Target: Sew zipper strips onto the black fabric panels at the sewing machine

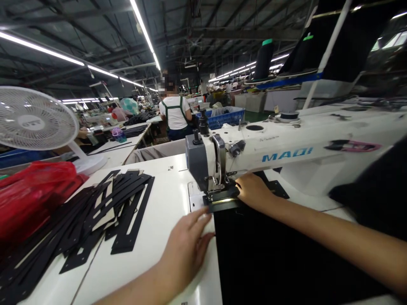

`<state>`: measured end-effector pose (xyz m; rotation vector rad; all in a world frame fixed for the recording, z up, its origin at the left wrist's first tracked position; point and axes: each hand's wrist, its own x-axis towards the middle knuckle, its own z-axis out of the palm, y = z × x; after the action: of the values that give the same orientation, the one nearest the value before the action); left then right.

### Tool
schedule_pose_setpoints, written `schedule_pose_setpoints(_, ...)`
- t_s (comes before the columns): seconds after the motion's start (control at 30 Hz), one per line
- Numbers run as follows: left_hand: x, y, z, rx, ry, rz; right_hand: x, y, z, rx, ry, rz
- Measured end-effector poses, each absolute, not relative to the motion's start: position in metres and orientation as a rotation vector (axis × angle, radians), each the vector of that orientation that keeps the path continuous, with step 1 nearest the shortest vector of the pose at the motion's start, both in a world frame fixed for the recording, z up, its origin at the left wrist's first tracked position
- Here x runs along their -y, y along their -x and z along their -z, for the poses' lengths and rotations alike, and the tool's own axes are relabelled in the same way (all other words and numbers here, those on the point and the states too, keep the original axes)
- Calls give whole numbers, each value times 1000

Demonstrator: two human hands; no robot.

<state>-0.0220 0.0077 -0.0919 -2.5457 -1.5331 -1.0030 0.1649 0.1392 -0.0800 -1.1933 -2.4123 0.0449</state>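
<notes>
A white sewing machine (286, 146) stands over a black strip with a gold zipper (225, 200), whose left end lies by the presser foot. My left hand (187, 243) is at the strip's left end, fingertips touching its corner, the fingers loosely spread and holding nothing. Beyond the strip's right part, my right hand (252, 190) has its fingers bent down on the black material beside the needle area; the fingertips are partly hidden. A large black cloth (270, 258) hangs toward me from the strip, under my right forearm.
Black slotted strips (132, 228) lie piled on the white table (159, 203) at left, beside a red plastic bag (34, 195) and a white fan (32, 120). A person (175, 112) sits ahead near a blue crate (222, 118).
</notes>
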Motion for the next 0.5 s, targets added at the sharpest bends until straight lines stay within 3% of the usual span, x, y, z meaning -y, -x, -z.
schedule_pose_setpoints(0.17, -44, 31, 100, 1522, 2472, 825, -95, -155, 105, 2479, 747, -79)
schedule_pose_setpoints(0.5, -56, 27, 107, 1326, 2493, 877, -103, -152, 107, 2463, 708, -130)
